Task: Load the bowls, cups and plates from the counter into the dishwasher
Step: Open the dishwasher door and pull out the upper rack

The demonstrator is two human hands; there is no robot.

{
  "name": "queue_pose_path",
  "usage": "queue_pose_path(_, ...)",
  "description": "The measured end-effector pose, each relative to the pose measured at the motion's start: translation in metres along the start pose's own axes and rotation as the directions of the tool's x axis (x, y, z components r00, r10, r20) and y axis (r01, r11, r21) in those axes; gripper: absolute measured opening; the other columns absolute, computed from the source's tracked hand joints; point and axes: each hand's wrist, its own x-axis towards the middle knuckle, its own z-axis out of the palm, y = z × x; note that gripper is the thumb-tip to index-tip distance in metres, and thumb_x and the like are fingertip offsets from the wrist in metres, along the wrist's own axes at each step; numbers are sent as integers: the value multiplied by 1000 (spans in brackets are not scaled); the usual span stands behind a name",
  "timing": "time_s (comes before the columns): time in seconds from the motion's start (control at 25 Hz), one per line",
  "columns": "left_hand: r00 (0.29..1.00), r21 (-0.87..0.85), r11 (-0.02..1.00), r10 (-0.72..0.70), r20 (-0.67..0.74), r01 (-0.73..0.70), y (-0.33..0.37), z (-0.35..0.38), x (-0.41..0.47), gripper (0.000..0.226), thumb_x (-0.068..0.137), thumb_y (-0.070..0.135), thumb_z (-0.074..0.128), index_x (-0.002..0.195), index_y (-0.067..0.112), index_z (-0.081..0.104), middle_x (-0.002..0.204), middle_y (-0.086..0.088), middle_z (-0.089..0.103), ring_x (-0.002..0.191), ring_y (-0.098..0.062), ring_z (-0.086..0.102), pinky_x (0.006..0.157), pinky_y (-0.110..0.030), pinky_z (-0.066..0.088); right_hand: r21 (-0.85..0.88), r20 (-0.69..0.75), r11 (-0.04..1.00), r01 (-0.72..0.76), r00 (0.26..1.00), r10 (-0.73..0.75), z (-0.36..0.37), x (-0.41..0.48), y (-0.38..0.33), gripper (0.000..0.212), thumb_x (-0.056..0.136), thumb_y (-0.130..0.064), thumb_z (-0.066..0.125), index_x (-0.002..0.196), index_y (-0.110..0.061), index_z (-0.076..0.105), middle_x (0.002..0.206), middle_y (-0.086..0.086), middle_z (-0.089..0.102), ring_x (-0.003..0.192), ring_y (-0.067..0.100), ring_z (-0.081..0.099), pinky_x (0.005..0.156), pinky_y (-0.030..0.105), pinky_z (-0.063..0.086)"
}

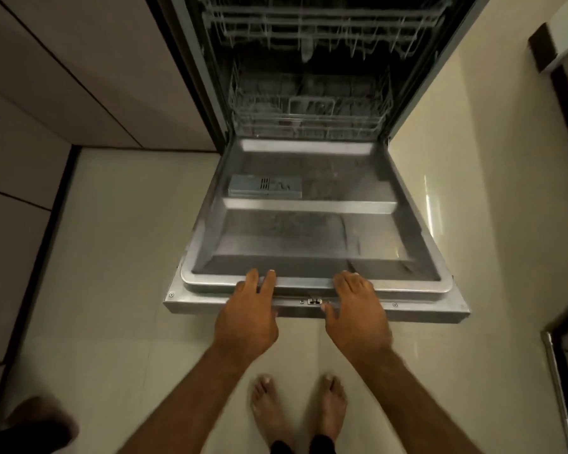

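While door (pixel 312 231) lowered, both hands (fingers spread) rest on edge.

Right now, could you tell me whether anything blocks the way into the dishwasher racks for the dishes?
Nothing visible does. The dishwasher door lies folded down and bare, both hands rest on its front edge, and the lower rack and upper rack look empty, though dim.

We see the pale tiled floor (pixel 118 257) carrying everything here: two bare feet (pixel 299 411) planted on it, and the open dishwasher door (pixel 309 231) hanging just above.
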Motion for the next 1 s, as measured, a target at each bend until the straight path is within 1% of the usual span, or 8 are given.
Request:
queue_pose_path(0.16,996,-1,1000,19,93,-19,-18,71,7,82,85,18,55,161,21,23,158,-8,23,124,-32,56,97,-40,51,5,66,999,38,997,-38,70,4,26,57,95,-28,61,146,-7,45,149,11,47,141,28,38,119,35,26)
queue_pose_path(0.24,988,11,999,28,149,-30,-26,103,13,84,83,17,56,161,20,23,158,-10,22,115,-37,60,93,-41,51,-21,105,999,35,994,-32,105,8,39,59,96,-28,57,149,-10,38,154,7,40,143,26,33,117,37,31)
queue_pose_path(0.32,978,13,999,26,207,-29,-34,133,21,85,86,18,60,161,18,20,159,-12,17,110,-41,61,90,-43,51,-48,169,999,21,986,-12,140,12,51,65,96,-30,54,154,-15,28,161,4,28,149,24,23,117,40,33)
queue_pose_path(0.44,968,19,999,38,247,-44,-42,162,34,85,88,18,60,161,17,17,161,-13,14,109,-45,61,89,-44,51,-82,259,997,16,966,6,179,17,63,75,96,-35,55,158,-18,16,169,3,7,155,23,6,119,46,32)
queue_pose_path(0.52,968,35,998,43,249,-53,-46,180,43,85,87,18,59,162,16,17,161,-14,14,107,-43,63,85,-42,51,-93,276,996,15,961,11,199,20,71,78,96,-36,57,158,-19,13,169,1,0,156,23,0,119,48,32)
queue_pose_path(0.64,966,59,997,24,258,-41,-49,197,48,87,88,19,61,162,18,14,164,-13,10,109,-41,62,81,-37,49,-97,269,995,13,963,14,217,23,78,80,96,-37,57,158,-19,11,169,0,-4,156,21,-2,117,48,35)
queue_pose_path(0.76,966,68,997,27,256,-46,-51,209,52,90,89,22,62,163,19,11,166,-13,8,113,-39,61,84,-38,51,-86,272,996,-7,962,30,228,27,80,81,97,-36,56,159,-19,8,169,-1,-8,155,22,-5,116,49,36)
queue_pose_path(1.0,968,79,996,29,250,-51,-52,212,57,87,93,27,60,163,19,10,166,-14,11,117,-38,59,89,-41,52,-70,302,997,-10,953,30,232,32,80,84,97,-37,57,160,-21,4,169,0,-7,156,23,-5,118,48,29)
